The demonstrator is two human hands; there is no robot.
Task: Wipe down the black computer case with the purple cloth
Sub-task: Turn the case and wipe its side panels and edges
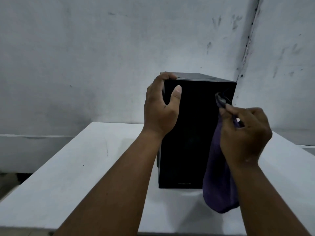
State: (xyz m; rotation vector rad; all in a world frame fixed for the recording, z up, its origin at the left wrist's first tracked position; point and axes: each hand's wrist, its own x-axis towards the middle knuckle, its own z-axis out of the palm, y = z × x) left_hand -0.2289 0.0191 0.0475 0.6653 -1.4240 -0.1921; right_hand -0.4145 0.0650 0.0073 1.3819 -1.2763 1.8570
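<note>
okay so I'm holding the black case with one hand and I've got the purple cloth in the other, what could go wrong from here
1. The black computer case stands tall and upright on the white table; only your left hand grips its top corner, so a hard wipe might tip or slide it.
2. Your right hand pinches the purple cloth bunched, most of it hanging loose; it may wipe poorly.
3. The case sits near the wall, so its far side looks awkward to reach.

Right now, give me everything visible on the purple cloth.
The purple cloth looks soft and matte, dark violet, bunched rather than spread flat. The right hand pinches its upper part; a small tip sticks up past the fingers against the upper right of the front face of the black computer case. The rest hangs limp in a rounded fold in front of the case's lower right corner, above the white table. Whether the bottom touches the table cannot be told.
</note>
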